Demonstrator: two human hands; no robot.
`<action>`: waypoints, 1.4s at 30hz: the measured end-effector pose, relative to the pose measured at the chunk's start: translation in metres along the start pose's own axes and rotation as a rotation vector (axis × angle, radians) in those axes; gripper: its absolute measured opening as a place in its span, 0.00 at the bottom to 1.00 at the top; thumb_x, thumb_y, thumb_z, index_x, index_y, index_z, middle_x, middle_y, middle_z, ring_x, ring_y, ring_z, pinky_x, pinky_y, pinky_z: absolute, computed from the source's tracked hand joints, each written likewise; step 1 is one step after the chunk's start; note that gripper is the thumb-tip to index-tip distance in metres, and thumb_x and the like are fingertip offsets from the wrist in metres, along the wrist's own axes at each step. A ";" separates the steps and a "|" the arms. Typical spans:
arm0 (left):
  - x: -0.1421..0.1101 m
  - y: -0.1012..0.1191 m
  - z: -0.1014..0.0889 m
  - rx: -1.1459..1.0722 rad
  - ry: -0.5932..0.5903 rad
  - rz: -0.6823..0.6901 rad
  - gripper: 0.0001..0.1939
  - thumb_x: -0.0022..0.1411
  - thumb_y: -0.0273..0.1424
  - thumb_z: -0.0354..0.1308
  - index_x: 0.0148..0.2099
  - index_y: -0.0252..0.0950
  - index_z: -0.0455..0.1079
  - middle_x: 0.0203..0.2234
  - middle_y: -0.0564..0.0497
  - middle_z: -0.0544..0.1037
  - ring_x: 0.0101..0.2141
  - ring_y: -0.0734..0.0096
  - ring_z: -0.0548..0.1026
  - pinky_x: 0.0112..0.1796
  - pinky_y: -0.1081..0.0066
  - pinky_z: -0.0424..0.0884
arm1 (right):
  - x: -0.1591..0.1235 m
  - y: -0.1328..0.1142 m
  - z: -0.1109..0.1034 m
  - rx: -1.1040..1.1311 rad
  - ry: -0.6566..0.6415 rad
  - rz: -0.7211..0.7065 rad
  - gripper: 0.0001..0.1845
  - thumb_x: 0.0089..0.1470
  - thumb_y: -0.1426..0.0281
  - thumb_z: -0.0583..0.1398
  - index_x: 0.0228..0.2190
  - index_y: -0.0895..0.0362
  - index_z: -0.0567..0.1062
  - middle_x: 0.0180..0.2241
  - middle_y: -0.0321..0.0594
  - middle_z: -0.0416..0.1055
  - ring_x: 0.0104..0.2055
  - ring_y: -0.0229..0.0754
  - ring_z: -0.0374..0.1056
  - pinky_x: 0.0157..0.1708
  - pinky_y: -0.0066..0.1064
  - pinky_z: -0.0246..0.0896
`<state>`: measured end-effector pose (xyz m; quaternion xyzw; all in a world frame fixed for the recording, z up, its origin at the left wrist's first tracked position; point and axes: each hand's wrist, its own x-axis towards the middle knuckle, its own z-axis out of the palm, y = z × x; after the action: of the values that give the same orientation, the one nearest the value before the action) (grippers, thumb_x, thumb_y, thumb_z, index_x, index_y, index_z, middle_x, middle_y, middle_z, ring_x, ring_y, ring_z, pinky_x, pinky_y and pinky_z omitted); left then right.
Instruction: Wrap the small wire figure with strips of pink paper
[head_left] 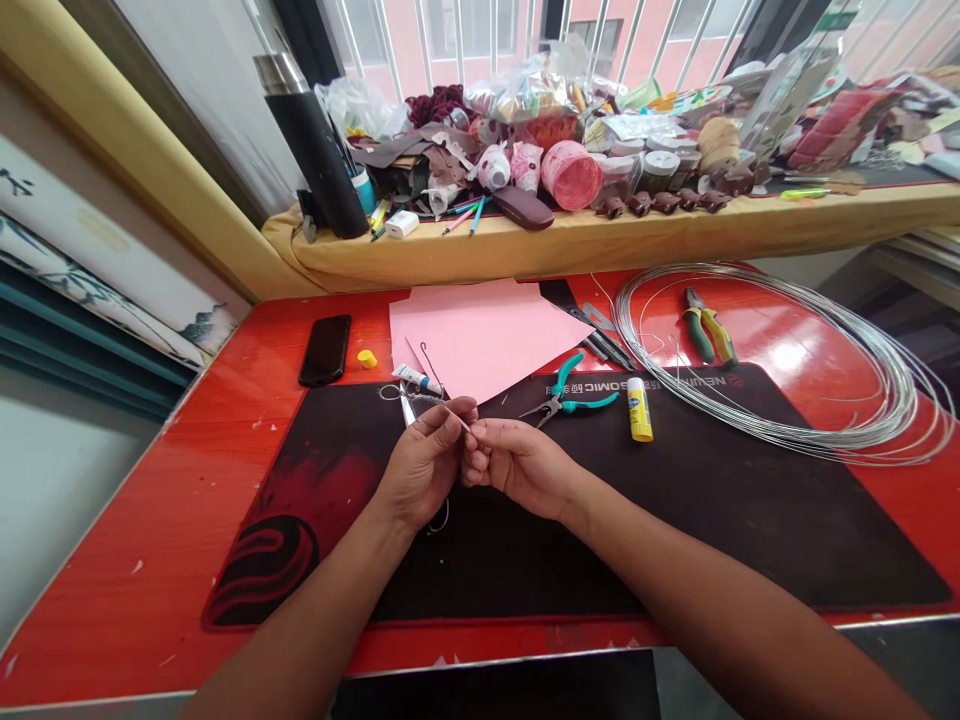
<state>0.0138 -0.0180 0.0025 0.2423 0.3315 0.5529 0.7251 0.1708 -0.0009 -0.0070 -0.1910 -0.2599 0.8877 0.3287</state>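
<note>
Through the head camera I am logging first a slim pink strip [460, 421], perhaps paper, sitting between the two bare hands above the mat; its ends are disappearing among fingertips, so I am not making out its full length. The left hand [424, 460] is curling, thumb and forefinger pinching the strip's upper part; the right hand [525, 462] is closing thumb and forefinger at its lower end, other fingers folding underneath. Both forearms are running out at the bottom edge. Behind the left hand, a thin dark hooked wire [433, 369] is rising, its lower part hiding; a white-and-blue tube [417, 379] is lying close by, partly blocked. Pale pink flat sheets [480, 330] are lying beyond, overlapping some black slender tools [611, 347] I am not identifying. Also listing: teal-handled metal pliers [589, 404] and a yellow glue stick [640, 410] on the black-and-red desk mat [570, 545]; a large silver wire coil [795, 438], covering part of the mat's lettering; green-and-yellow-handled pliers [702, 335] lying inside its loop; a black phone [325, 350] and a small yellow cap [367, 358] resting on the glossy red table [127, 530]. Along the yellow-draped sill [480, 252], a tall black flask [319, 150] is standing beside crowded clutter, mostly overlapping beyond sorting.
</note>
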 end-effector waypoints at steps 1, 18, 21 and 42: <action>0.000 0.000 0.000 0.010 -0.011 -0.013 0.21 0.50 0.36 0.81 0.44 0.34 0.82 0.30 0.51 0.81 0.22 0.71 0.78 0.18 0.74 0.76 | 0.000 -0.001 0.000 0.001 0.001 -0.003 0.12 0.55 0.65 0.72 0.31 0.61 0.79 0.25 0.34 0.71 0.28 0.37 0.69 0.37 0.32 0.65; 0.004 -0.001 -0.002 0.033 0.069 0.100 0.14 0.50 0.32 0.80 0.33 0.32 0.80 0.34 0.50 0.80 0.24 0.75 0.77 0.23 0.74 0.77 | -0.001 -0.001 -0.001 -0.050 0.035 -0.028 0.15 0.53 0.61 0.73 0.31 0.60 0.80 0.25 0.35 0.73 0.29 0.38 0.71 0.38 0.32 0.66; 0.004 0.001 -0.001 0.037 0.036 0.067 0.14 0.51 0.34 0.79 0.34 0.33 0.80 0.29 0.52 0.79 0.19 0.76 0.73 0.17 0.76 0.72 | -0.001 -0.001 0.002 -0.046 0.047 -0.016 0.16 0.53 0.59 0.73 0.33 0.60 0.81 0.27 0.36 0.76 0.31 0.39 0.73 0.41 0.33 0.67; 0.008 0.002 -0.004 0.042 0.117 0.150 0.15 0.47 0.34 0.81 0.34 0.33 0.82 0.30 0.50 0.79 0.28 0.74 0.75 0.28 0.76 0.74 | 0.000 0.001 0.001 -0.192 0.162 -0.098 0.19 0.48 0.57 0.77 0.33 0.58 0.81 0.30 0.38 0.80 0.33 0.38 0.75 0.42 0.33 0.68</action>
<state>0.0107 -0.0100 -0.0003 0.2491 0.3657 0.6117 0.6558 0.1699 -0.0020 -0.0069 -0.2796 -0.3251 0.8233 0.3718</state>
